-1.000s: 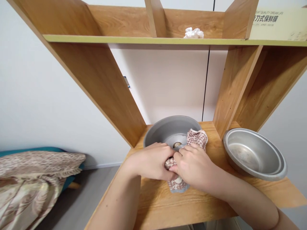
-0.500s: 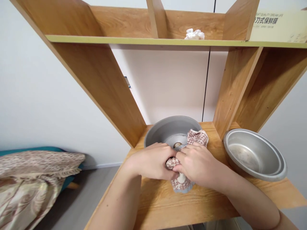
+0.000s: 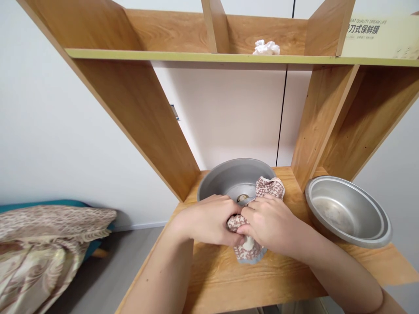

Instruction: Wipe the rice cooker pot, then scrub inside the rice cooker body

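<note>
A brown-and-white patterned cloth (image 3: 250,252) is bunched between my two hands over the near rim of a round grey pot (image 3: 225,179). My left hand (image 3: 211,220) closes on the cloth's left part, thumb on the near side. Right beside it, my right hand (image 3: 268,222) is wrapped round the middle of the cloth. One end of the cloth drapes over the pot's right rim and the other hangs down in front. A small round fitting (image 3: 242,198) shows on the pot's floor. My hands hide the near rim.
A silver metal pot (image 3: 347,213) stands at the right on the wooden desk (image 3: 229,283). Above runs a shelf (image 3: 183,56) with crumpled white tissue (image 3: 266,47) and a cling film box (image 3: 382,37). Upright wooden panels flank the grey pot. Patterned fabric (image 3: 42,244) lies at the left.
Almost nothing differs. Both hands keep the same hold on the cloth, and the view has shifted very slightly.
</note>
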`<state>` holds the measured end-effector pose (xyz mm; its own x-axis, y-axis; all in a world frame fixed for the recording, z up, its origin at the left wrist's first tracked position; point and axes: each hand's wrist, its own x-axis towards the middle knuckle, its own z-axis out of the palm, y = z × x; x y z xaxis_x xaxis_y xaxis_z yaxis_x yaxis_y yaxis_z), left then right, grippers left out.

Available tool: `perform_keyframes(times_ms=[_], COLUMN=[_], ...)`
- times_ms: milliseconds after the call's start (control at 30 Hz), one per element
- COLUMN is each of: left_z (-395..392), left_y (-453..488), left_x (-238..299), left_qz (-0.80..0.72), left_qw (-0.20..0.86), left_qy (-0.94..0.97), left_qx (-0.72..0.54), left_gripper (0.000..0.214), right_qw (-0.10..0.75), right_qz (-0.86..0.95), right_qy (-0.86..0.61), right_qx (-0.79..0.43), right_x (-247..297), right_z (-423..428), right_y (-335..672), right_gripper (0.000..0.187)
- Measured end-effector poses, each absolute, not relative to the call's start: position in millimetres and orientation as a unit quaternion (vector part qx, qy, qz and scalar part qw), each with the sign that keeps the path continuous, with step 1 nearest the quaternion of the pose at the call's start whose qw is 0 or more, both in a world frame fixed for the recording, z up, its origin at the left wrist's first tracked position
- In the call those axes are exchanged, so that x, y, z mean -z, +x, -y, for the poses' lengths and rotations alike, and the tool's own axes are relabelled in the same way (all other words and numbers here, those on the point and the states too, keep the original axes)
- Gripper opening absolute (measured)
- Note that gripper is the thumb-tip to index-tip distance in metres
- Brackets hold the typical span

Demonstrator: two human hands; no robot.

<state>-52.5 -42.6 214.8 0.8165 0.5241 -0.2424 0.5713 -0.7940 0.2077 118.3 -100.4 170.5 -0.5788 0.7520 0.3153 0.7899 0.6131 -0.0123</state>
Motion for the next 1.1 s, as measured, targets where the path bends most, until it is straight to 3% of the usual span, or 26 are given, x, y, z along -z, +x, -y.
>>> perform_keyframes(times_ms=[400,1100], left_z=[44,42], left_y=[-51,-53], left_x=[-213,-213], left_qz=[-0.300,-0.302], left_qw=[0.117,0.119], left_qy=[0.941,0.941], left_qx=[0.102,0.098], left_gripper=[0.021,0.026], right_qw=[0.150,0.145], right_qz=[0.859,0.892], right_qy=[-0.481,-0.423], right_qx=[0.085,0.068], right_x=[-163,-167], right_z=[104,99], right_y=[99,117], right_gripper=[0.031,0.030])
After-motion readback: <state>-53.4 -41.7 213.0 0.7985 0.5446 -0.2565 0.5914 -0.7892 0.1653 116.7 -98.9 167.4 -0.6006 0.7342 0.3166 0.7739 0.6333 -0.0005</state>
